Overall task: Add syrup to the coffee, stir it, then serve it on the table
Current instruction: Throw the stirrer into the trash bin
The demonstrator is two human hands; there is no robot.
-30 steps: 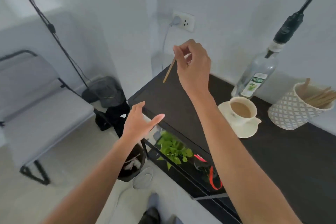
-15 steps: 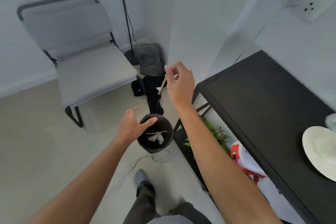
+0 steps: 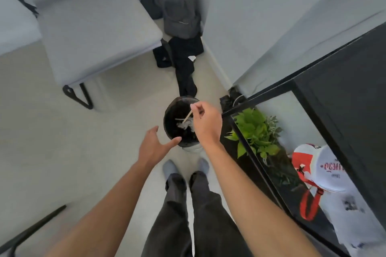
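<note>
In the head view, a thin wooden stir stick [image 3: 187,116] is pinched at its upper end between the thumb and forefinger of the right hand [image 3: 206,124], directly above the open mouth of a small black bin [image 3: 170,119] standing on the floor. The stick slants down and to the left, its lower tip over the pale crumpled waste inside the bin; whether the tip touches that waste cannot be told. The right fingers [image 3: 195,108] are closed on the stick. The left hand [image 3: 154,148] is held empty beside the bin's near rim, its fingers spread apart, close to the rim, though contact cannot be confirmed.

The stick is judged to be very light, stiff and dry enough to hold (a 2-finger pinch near 1 end is all that is needed), and it is likely to fall straight once let go. No care for breakage is called for, since it appears to be waste now.

The coffee cup and the syrup are not seen here. Only a corner of the black worktop [image 3: 344,98] is shown at the right, with a green plant [image 3: 255,129] and a red-and-white bag [image 3: 319,169] on the shelf beneath it. A grey chair [image 3: 92,33] and a grey backpack [image 3: 179,8] are placed beyond the bin. Serving is judged to be the step left.
</note>
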